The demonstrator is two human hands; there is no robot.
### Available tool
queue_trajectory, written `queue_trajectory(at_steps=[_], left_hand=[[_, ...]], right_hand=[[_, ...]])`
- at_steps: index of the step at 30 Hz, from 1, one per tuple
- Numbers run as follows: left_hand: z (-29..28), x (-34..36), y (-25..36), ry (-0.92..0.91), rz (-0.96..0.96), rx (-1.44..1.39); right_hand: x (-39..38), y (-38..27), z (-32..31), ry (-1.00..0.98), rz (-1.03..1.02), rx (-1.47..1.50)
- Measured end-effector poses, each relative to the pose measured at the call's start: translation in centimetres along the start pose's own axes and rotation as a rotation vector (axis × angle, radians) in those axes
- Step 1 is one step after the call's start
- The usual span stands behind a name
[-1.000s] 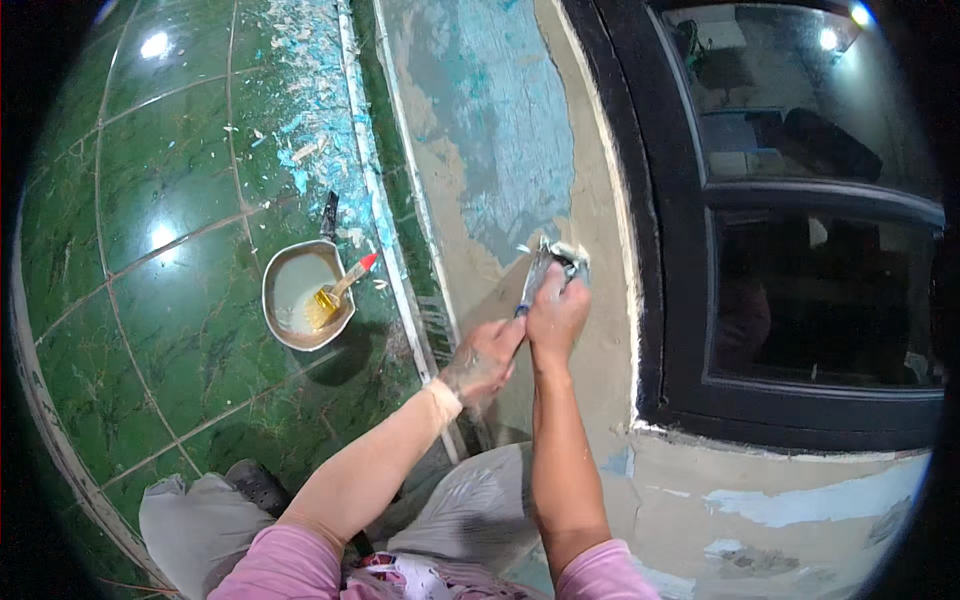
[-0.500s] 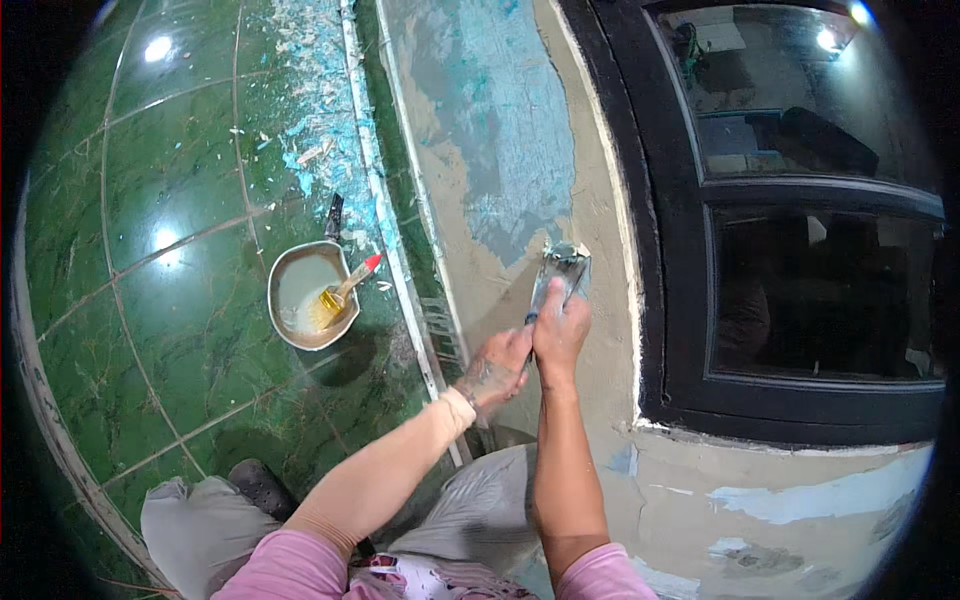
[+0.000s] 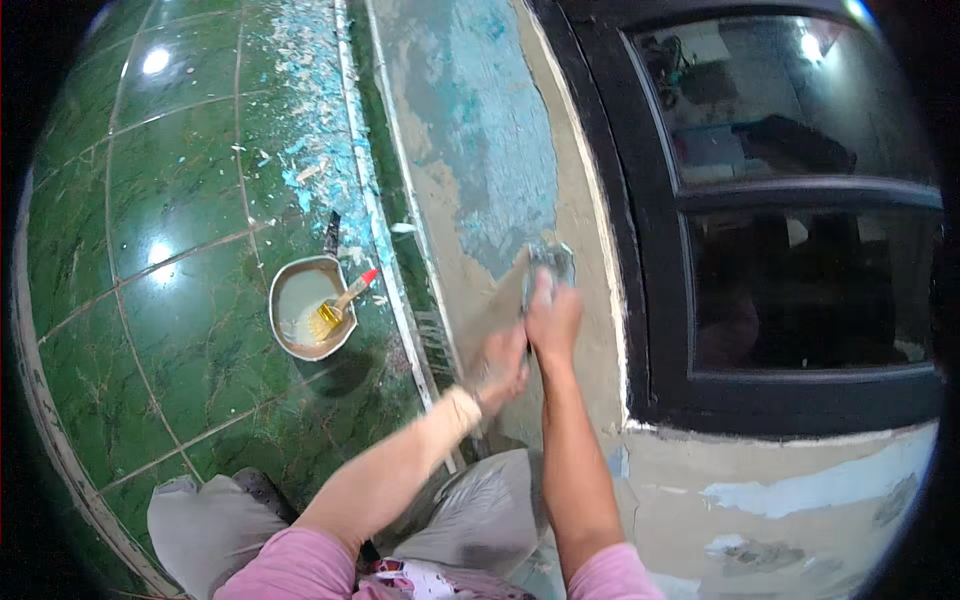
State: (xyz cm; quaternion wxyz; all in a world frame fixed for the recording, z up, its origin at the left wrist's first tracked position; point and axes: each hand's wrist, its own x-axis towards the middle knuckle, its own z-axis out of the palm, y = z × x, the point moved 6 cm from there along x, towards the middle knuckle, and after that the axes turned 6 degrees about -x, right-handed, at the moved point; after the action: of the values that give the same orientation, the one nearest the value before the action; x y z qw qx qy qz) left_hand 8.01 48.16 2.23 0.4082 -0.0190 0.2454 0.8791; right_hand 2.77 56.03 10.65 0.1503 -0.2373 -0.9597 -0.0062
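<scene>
Both my hands grip a metal scraper (image 3: 549, 258) against the patchy beige and pale blue wall surface (image 3: 480, 130), just below the peeling blue area. My right hand (image 3: 552, 318) is closed high on the tool, near its blade, with the thumb pointing up it. My left hand (image 3: 500, 365) is closed round the handle lower down and slightly left. The hands and blade are smeared by motion, so the edge's exact contact is unclear.
A pot (image 3: 300, 300) of pale liquid holding a paintbrush (image 3: 350, 295) rests on green floor tiles (image 3: 170, 370). Blue and white flakes (image 3: 310, 120) lie along a pale ledge strip (image 3: 350, 70). A dark-framed glass window or door (image 3: 650, 300) is at right.
The camera view has shifted slightly, moving the window left in the picture. My hands and the scraper have jiggled along the same patch, still gripped, and are more blurred now.
</scene>
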Motion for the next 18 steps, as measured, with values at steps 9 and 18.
queue_trajectory(at_steps=[9,18], left_hand=[[-0.6,0.7,0.9,0.027,-0.175,-0.239],[-0.1,1.0,2.1,0.002,-0.203,-0.222]], right_hand=[[1.2,-2.1,0.6,-0.038,-0.025,-0.026],[2.5,-2.7,0.3,0.008,-0.024,-0.088]])
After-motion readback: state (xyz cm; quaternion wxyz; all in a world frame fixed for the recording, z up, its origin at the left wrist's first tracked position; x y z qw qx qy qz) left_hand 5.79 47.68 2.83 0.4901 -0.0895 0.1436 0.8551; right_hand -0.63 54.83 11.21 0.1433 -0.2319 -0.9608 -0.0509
